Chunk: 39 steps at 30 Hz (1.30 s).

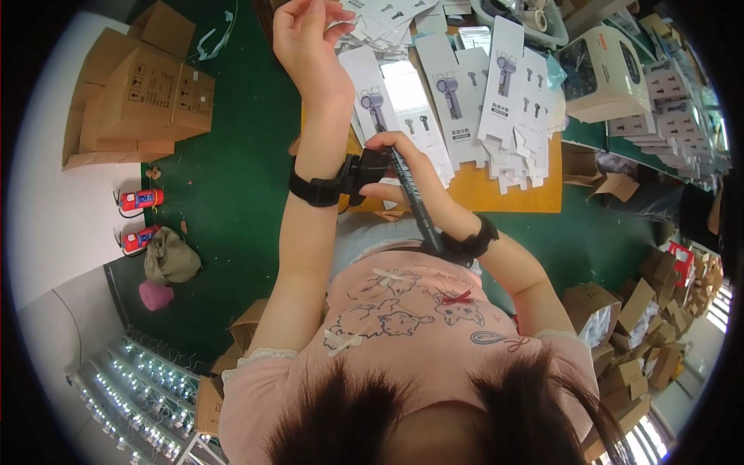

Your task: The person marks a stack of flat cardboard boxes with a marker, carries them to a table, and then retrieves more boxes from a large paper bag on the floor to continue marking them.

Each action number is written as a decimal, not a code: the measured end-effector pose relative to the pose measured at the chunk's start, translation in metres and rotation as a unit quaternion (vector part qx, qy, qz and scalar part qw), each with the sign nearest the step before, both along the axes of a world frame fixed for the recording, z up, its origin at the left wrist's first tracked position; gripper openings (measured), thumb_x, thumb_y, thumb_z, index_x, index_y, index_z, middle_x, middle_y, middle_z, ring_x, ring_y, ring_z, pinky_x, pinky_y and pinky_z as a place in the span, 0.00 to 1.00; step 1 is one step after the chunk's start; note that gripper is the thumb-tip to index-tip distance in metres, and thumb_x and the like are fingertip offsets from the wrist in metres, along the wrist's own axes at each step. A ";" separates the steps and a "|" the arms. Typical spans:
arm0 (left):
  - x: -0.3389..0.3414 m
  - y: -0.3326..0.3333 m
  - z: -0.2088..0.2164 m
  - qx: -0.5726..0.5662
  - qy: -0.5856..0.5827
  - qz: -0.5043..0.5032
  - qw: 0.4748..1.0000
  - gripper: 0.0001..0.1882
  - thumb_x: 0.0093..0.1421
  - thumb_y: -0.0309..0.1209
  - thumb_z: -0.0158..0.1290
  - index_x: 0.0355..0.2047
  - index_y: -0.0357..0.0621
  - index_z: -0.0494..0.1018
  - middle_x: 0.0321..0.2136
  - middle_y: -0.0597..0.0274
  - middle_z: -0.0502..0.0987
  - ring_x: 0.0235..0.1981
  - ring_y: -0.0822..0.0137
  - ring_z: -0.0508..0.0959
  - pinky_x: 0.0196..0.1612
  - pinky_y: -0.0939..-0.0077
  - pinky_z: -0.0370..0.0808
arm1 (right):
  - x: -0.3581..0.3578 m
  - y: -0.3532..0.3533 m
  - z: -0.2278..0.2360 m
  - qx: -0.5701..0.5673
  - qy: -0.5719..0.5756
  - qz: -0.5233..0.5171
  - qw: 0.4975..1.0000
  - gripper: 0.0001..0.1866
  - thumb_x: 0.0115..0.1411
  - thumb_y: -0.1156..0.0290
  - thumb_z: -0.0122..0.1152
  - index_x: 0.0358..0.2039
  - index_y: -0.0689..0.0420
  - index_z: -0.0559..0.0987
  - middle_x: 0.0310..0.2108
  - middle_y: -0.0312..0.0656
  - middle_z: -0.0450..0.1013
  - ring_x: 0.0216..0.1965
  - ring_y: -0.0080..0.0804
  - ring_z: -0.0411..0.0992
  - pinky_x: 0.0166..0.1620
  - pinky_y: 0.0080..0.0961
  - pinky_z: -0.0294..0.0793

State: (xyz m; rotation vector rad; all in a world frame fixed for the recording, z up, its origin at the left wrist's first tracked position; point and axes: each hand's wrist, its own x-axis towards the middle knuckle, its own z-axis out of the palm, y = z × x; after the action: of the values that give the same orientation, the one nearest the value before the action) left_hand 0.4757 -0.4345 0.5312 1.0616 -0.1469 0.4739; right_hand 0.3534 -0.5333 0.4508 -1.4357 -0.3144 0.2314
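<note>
My left hand (pixel 308 48) is raised over the far left edge of the table, its fingers loosely bent and apart, with nothing seen in them. Around that wrist runs a black strap (pixel 311 191) carrying a small black device (pixel 369 170). My right hand (pixel 425 177) pinches this device between thumb and fingers. A black marker pen (pixel 416 203) also lies in the right hand, slanting down toward my body. Another black band (pixel 479 242) circles the right wrist. Flat white printed boxes (pixel 451 99), showing a purple handheld fan, lie on the table just beyond.
The wooden table (pixel 542 194) bears several overlapping flat boxes and a white bin (pixel 542 27) at the back. Right of it stand a cream-coloured machine (pixel 608 74) and stacked printed boxes (pixel 674 116). Cardboard cartons (pixel 151 97) and red fire extinguishers (pixel 141 198) are on the left.
</note>
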 end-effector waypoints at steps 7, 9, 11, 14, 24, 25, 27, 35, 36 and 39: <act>-0.014 0.010 -0.035 0.158 0.021 -0.054 0.986 0.09 0.50 0.25 0.51 0.32 0.39 0.66 0.25 0.65 0.69 0.25 0.74 0.70 0.30 0.83 0.67 | 0.063 -0.050 -0.028 0.356 0.110 -0.182 0.910 0.17 0.56 0.58 0.50 0.40 0.56 0.64 0.40 0.45 0.67 0.43 0.39 0.67 0.47 0.33 0.66; -0.040 -0.003 -0.052 0.283 0.122 -0.142 0.941 0.10 0.50 0.27 0.52 0.34 0.41 0.66 0.24 0.66 0.70 0.27 0.75 0.70 0.27 0.84 0.67 | 0.096 -0.083 -0.039 0.521 0.183 -0.230 0.801 0.14 0.56 0.62 0.50 0.36 0.58 0.64 0.38 0.45 0.66 0.41 0.40 0.66 0.44 0.31 0.67; -0.057 -0.009 -0.080 0.355 0.070 -0.291 0.885 0.14 0.50 0.29 0.54 0.37 0.43 0.66 0.28 0.65 0.70 0.30 0.74 0.71 0.29 0.84 0.68 | 0.113 -0.103 -0.045 0.562 0.185 -0.263 0.762 0.13 0.56 0.63 0.49 0.34 0.58 0.63 0.37 0.45 0.66 0.41 0.39 0.66 0.43 0.30 0.67; -0.089 -0.028 -0.093 0.302 0.103 -0.382 0.867 0.23 0.47 0.32 0.58 0.41 0.40 0.63 0.33 0.62 0.70 0.34 0.72 0.71 0.33 0.82 0.70 | 0.122 -0.118 -0.047 0.641 0.196 -0.312 0.673 0.11 0.55 0.66 0.49 0.31 0.59 0.63 0.36 0.45 0.66 0.40 0.39 0.66 0.41 0.29 0.67; -0.109 -0.056 -0.100 0.209 0.257 -0.410 0.850 0.30 0.43 0.35 0.61 0.42 0.32 0.60 0.34 0.56 0.70 0.31 0.70 0.73 0.34 0.80 0.70 | 0.117 -0.092 -0.025 0.478 0.076 -0.424 0.766 0.11 0.54 0.68 0.50 0.35 0.58 0.63 0.33 0.44 0.67 0.36 0.35 0.68 0.38 0.22 0.68; -0.109 -0.056 -0.101 0.209 0.258 -0.410 0.850 0.30 0.43 0.35 0.61 0.42 0.32 0.60 0.34 0.56 0.70 0.31 0.70 0.73 0.34 0.80 0.70 | 0.117 -0.089 -0.023 0.416 0.041 -0.454 0.787 0.12 0.54 0.68 0.50 0.36 0.59 0.64 0.31 0.43 0.68 0.35 0.35 0.69 0.38 0.21 0.68; -0.108 -0.053 -0.103 0.226 0.247 -0.411 0.848 0.22 0.46 0.27 0.58 0.38 0.34 0.60 0.31 0.58 0.69 0.29 0.71 0.73 0.32 0.80 0.71 | 0.118 -0.086 -0.020 0.335 -0.016 -0.465 0.819 0.12 0.55 0.67 0.50 0.37 0.58 0.64 0.30 0.43 0.69 0.34 0.34 0.69 0.37 0.22 0.68; -0.108 -0.049 -0.114 0.228 0.229 -0.429 0.844 0.19 0.46 0.23 0.57 0.36 0.36 0.61 0.30 0.58 0.69 0.28 0.70 0.74 0.31 0.80 0.72 | 0.117 -0.076 0.003 -0.086 -0.239 -0.402 0.880 0.14 0.57 0.64 0.49 0.41 0.57 0.66 0.26 0.42 0.71 0.30 0.31 0.71 0.33 0.22 0.69; -0.107 -0.047 -0.114 0.204 0.235 -0.439 0.843 0.20 0.46 0.24 0.57 0.37 0.37 0.61 0.30 0.58 0.69 0.27 0.70 0.74 0.31 0.79 0.72 | 0.118 -0.073 0.005 0.049 -0.174 -0.363 0.914 0.15 0.58 0.63 0.48 0.42 0.57 0.66 0.25 0.42 0.71 0.30 0.31 0.71 0.33 0.22 0.69; -0.104 -0.046 -0.114 0.194 0.205 -0.460 0.842 0.22 0.46 0.25 0.58 0.39 0.38 0.61 0.30 0.59 0.69 0.28 0.69 0.74 0.32 0.78 0.72 | 0.116 -0.071 0.002 0.259 -0.083 -0.255 0.928 0.16 0.58 0.62 0.47 0.43 0.58 0.66 0.25 0.42 0.70 0.31 0.31 0.70 0.33 0.22 0.69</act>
State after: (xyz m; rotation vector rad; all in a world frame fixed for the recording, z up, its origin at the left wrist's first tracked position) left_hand 0.3714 -0.4802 0.4172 1.3203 -0.3556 -0.6874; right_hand 0.4695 -0.6047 0.4523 -0.9659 -0.1134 -0.3789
